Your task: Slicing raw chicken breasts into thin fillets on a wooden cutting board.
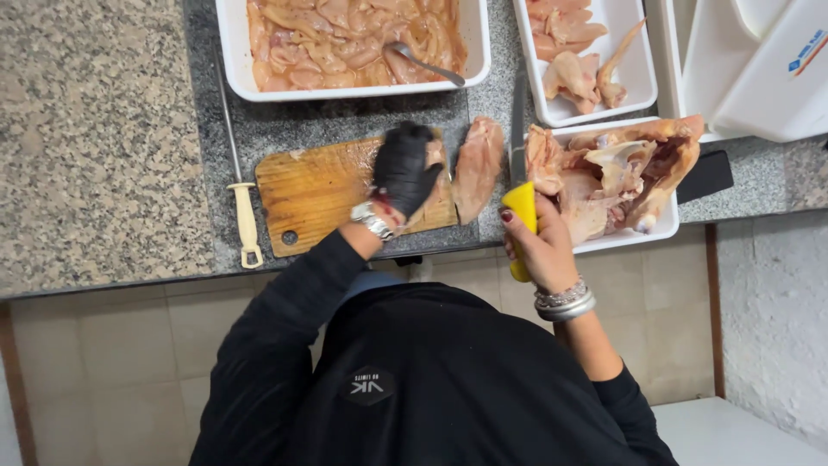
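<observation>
The left hand (405,168), in a black glove, is pressing down flat and spread on a piece of raw chicken at the right end of the board (332,192), near the middle of the frame; it is pinning the meat, not clenching it, and most of that piece is hidden under the glove. The right hand (542,243), bare, is gripping the yellow handle of a knife (519,155), whose blade is pointing up the frame between a loose fillet (479,166) and the carcass tray (666,226). The fillet is lying half off the board on the bare worktop (103,138), just beside the blade. From here, I judge the main risk is the blade: the gloved fingers are sitting close to the cutting line, and wet meat could be sliding under the palm, sending the edge toward them. The bare knife hand is probably greasy, so the grip could be slipping forward on the handle. The carcass tray is overhanging the worktop edge at the lower right and could be tipping if leaned on. Farther out, a sharpening steel (239,185) is lying left of the board, a large tray of cut strips (226,43) with a spoon (424,62) is sitting at the top, and a smaller tray of pieces (640,86) at the upper right.
</observation>
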